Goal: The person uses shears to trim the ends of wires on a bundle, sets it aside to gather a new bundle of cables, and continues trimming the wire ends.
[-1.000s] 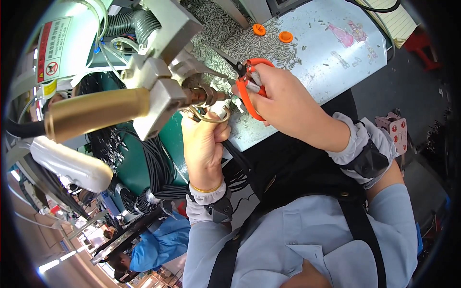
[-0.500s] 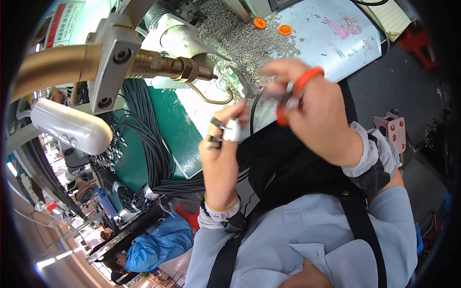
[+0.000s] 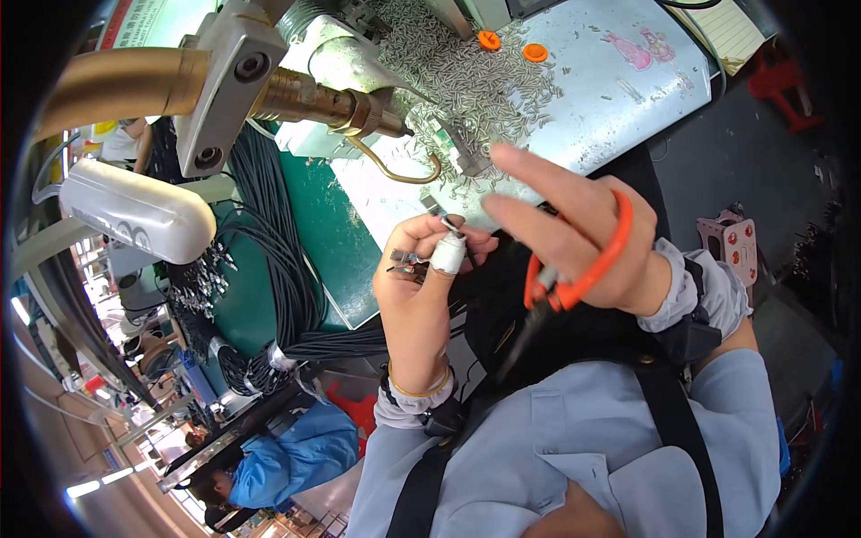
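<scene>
Near the work surface's front edge, my left hand point(image 3: 417, 278) is closed, its taped thumb and fingers pinching a small metal cable connector point(image 3: 434, 207). A second metal connector point(image 3: 404, 261) sticks out between its fingers. To the right, my right hand point(image 3: 601, 233) holds orange-handled scissors point(image 3: 587, 278) against the palm. Its index and middle fingers stretch out toward the left hand, smeared by motion. The scissors' dark blades point down toward my lap and are blurred. Beyond the left hand, a mounted soldering iron point(image 3: 359, 115) ends near a small metal block point(image 3: 457, 148).
Many small metal pieces point(image 3: 502, 94) cover the back of the light board point(image 3: 619, 112), with two orange caps point(image 3: 535, 53) among them. Bundled black cables point(image 3: 278, 233) lie on the green mat point(image 3: 314, 197) at left. A white lamp-like housing point(image 3: 134, 211) hangs there.
My right hand has drawn back from the metal block; its fingers have stretched out and the scissors have swung blades-down. The connector now shows above my left fingertips. The camera view has shifted slightly.
</scene>
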The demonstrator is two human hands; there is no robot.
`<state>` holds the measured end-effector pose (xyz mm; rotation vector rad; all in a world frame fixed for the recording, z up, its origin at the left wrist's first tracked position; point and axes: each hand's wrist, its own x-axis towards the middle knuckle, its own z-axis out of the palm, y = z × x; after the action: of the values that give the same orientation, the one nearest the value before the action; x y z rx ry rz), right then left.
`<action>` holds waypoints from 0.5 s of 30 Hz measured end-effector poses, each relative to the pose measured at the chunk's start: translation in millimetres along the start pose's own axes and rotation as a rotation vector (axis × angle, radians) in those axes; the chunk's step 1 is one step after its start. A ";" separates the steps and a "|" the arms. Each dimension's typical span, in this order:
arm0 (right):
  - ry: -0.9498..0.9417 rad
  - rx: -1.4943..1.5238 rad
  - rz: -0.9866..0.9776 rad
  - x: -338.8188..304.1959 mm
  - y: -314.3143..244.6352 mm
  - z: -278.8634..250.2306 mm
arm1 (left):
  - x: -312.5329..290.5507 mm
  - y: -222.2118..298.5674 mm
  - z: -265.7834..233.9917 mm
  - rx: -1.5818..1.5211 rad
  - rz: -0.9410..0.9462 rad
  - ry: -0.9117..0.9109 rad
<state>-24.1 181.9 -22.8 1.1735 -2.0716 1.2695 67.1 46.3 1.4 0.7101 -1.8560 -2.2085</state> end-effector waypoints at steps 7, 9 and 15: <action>-0.105 -0.128 -0.192 6.2 -4.5 -4.8 | -3.3 8.7 4.2 -0.198 -0.121 -0.133; -0.070 0.010 -0.172 -0.6 6.0 3.2 | -3.9 8.4 2.8 -0.250 -0.141 -0.195; -0.055 0.112 -0.102 -5.8 3.8 11.5 | -5.7 8.5 -1.0 -0.277 -0.126 -0.180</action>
<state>-23.5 175.2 -34.4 1.3599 -1.9730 1.3329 71.1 46.0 10.8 0.6081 -1.5667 -2.6198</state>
